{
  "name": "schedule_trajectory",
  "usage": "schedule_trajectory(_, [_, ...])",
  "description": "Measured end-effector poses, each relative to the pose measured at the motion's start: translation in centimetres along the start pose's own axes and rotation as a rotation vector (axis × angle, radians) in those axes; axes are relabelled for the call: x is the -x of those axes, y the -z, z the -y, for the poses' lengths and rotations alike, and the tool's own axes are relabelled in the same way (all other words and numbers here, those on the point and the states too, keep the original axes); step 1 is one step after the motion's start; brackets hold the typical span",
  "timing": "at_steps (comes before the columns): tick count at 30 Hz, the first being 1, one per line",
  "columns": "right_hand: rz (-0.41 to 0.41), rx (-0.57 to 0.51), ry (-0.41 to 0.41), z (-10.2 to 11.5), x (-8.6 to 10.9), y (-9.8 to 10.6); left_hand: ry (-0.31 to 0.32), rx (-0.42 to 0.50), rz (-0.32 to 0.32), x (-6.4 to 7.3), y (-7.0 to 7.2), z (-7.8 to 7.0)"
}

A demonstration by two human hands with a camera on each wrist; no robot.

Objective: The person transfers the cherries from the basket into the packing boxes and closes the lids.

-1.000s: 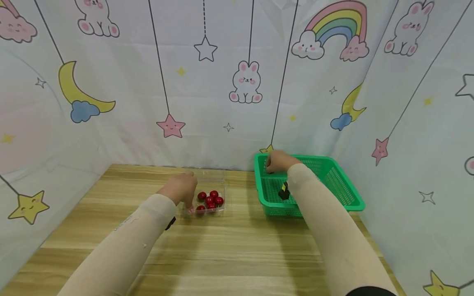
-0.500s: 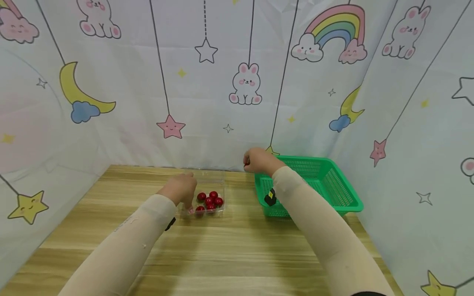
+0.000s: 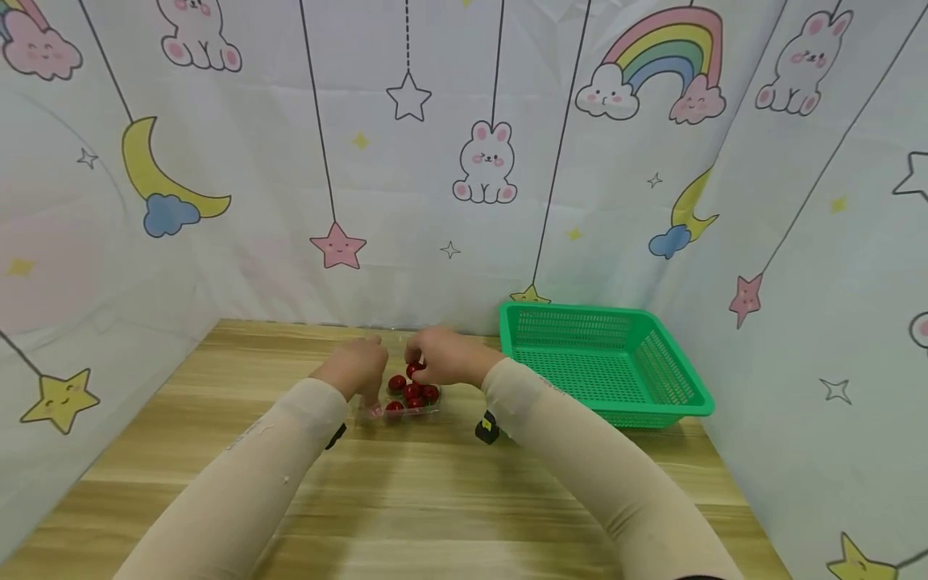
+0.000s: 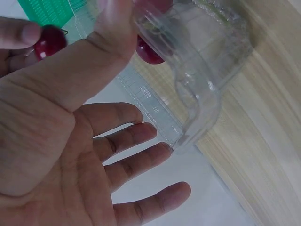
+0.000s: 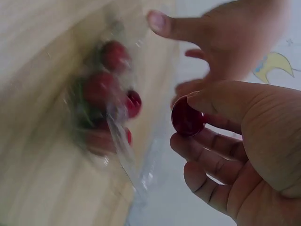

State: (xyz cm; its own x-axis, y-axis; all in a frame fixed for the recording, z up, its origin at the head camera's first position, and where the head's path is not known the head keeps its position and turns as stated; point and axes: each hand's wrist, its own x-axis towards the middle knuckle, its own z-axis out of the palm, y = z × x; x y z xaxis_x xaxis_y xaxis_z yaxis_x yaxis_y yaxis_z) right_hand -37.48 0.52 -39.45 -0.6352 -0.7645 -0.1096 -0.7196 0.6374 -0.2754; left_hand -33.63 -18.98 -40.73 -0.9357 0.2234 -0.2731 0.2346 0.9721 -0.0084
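Between thumb and fingertips, my right hand (image 3: 453, 357) pinches a dark red cherry (image 5: 186, 117), just above a clear plastic box (image 4: 202, 96). A short stem shows on this cherry in the left wrist view. Several more cherries (image 3: 413, 392) lie inside the box, blurred in the right wrist view. At the box's left side is my left hand (image 3: 355, 369), its thumb reaching over the plastic wall. The left hand's other fingers are spread and nearly straight beside the raised clear lid, as the left wrist view shows.
A green perforated basket (image 3: 594, 372) stands to the right of the box. Both sit on a wood-grain table (image 3: 406, 499) near a white cartoon-printed curtain (image 3: 406, 282). A small black wrist camera (image 3: 487, 428) hangs under the right wrist.
My right hand has moved left from over the green basket to above the plastic box, with the cherry in its fingers. The left hand has stayed at the box.
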Motion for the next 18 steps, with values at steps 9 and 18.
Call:
schedule_trajectory(9, [-0.005, 0.028, 0.098, 1.1, -1.7, -3.7, -0.018, 0.005, -0.015, 0.5, 0.0, -0.1])
schedule_trajectory(18, [-0.067, -0.017, 0.097, 0.6, -2.0, -4.9, -0.014, -0.012, 0.0, 0.3, 0.0, 0.1])
